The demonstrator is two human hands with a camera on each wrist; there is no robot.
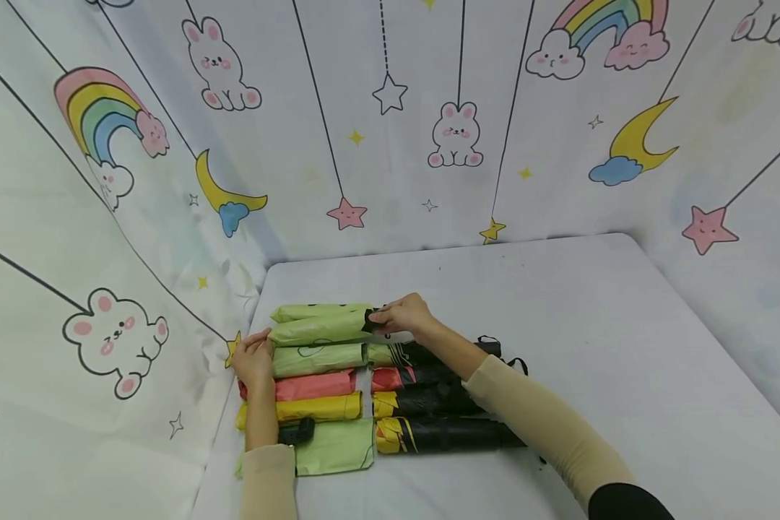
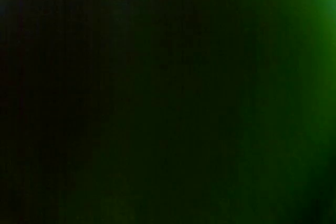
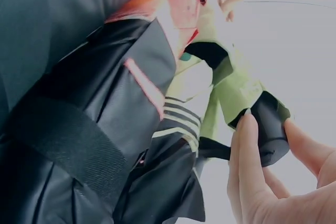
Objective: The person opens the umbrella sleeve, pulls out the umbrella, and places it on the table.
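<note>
In the head view, a folded umbrella in a light green sleeve (image 1: 318,328) lies across the back of a row. My right hand (image 1: 404,316) pinches its black end (image 3: 270,132) between thumb and fingers, which the right wrist view shows close up. At the sleeve's other end, my left hand (image 1: 255,361) holds it by the fingertips, partly hidden behind the wrist. Another light green sleeve (image 1: 312,311) lies just behind it, and a flatter green sleeve (image 1: 318,360) in front. The left wrist view is almost wholly dark.
Toward me lie a red sleeve (image 1: 315,386), a yellow sleeve (image 1: 318,408) and a flat green sleeve (image 1: 334,448). Several black folded umbrellas (image 1: 455,435) with coloured ends line up on their right, some under my right forearm. Patterned cloth (image 1: 390,166) walls the white table (image 1: 624,361).
</note>
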